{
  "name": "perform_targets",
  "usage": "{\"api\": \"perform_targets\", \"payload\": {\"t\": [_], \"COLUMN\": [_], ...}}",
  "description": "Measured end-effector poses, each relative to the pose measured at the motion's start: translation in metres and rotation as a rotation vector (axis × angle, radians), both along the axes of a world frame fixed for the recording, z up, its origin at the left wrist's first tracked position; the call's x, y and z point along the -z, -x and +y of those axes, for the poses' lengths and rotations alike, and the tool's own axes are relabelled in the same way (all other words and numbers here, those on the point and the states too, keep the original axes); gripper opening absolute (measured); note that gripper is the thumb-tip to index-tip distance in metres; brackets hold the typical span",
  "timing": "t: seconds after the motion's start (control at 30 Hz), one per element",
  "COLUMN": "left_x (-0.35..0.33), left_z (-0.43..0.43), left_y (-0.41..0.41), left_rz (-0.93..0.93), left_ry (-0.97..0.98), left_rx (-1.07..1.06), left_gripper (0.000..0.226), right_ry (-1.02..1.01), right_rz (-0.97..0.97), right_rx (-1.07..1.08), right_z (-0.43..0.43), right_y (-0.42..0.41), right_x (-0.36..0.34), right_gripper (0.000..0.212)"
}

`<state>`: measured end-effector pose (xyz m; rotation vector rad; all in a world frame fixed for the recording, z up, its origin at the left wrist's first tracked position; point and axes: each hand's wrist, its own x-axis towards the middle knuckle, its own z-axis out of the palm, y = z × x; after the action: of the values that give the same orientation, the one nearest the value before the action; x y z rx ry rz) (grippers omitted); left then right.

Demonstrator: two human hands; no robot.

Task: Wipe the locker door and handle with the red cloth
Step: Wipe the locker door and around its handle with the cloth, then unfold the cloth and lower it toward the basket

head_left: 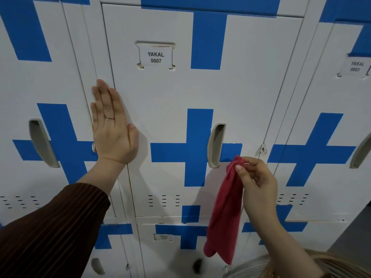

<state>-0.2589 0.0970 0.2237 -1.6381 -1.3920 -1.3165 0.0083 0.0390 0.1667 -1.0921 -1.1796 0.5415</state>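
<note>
Red cloth (222, 213), pinched at its top corner between the thumb and curled fingertips of the right hand (259, 183), is shown hanging limp just below and beside the recessed handle (215, 145) of the locker door (180, 93). Contact with the door cannot be confirmed. The left hand (112, 129), fingers straight and closed together, is laid flat across the door's left edge.

Risks, as judged:
- The cloth may be dropped, being held by a pinch alone.
- Little of it would be brought to bear unless it is bunched into the palm.
- The strip under the left palm may be left unwiped.
- The handle's hollow may be skipped by a flat pass.

The surface is white sheet metal crossed by blue bands, with a label (156, 57) reading YAKAL 0007 above and vent slots (164, 200) below. Similar lockers (321, 101) are ranged on either side and beneath. A grey patch (355, 237), probably floor, is glimpsed at far right.
</note>
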Motion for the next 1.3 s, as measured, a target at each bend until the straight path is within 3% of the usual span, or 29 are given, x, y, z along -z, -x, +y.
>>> {"api": "perform_targets", "payload": {"t": [0.13,0.3,0.5,0.7,0.77,1.03,1.13,1.2,1.3], "left_x": [0.0,0.0,0.001,0.003,0.002,-0.001,0.007,0.011,0.015], "left_z": [0.0,-0.001,0.001,0.001,0.0,-0.024,-0.038,-0.053,-0.073], "left_y": [0.0,-0.001,0.001,0.001,0.001,-0.015,-0.031,-0.049,-0.081], "left_rz": [-0.006,-0.01,-0.007,-0.001,-0.008,-0.127,-0.052,-0.079,-0.284], "left_ry": [0.003,0.005,0.004,0.012,0.027,0.115,0.119,0.251,0.632], "left_rx": [-0.002,0.006,0.01,-0.009,0.005,0.197,0.356,0.552,0.849], "left_gripper": [0.077,0.077,0.078,0.076,0.076,0.075,0.064,0.056,0.049], "right_ry": [-0.143,-0.205,-0.068,-0.01,-0.008,0.05,0.062,0.06,0.066], "right_rz": [-0.016,-0.254,-0.632,-0.352,-0.243,-0.065,-0.013,0.05,0.17], "right_rx": [0.092,0.289,0.247,0.024,-0.02,-0.159,-0.233,-0.32,-0.454], "right_z": [0.011,0.035,0.025,0.008,0.001,-0.026,-0.036,-0.045,-0.059], "right_y": [0.025,0.068,0.056,0.031,0.025,0.014,0.016,0.017,0.013], "right_x": [-0.027,-0.031,0.01,-0.008,-0.01,-0.026,-0.036,-0.043,-0.052], "right_gripper": [0.019,0.017,0.017,0.006,0.013,0.013,0.013,0.012,0.009]}}
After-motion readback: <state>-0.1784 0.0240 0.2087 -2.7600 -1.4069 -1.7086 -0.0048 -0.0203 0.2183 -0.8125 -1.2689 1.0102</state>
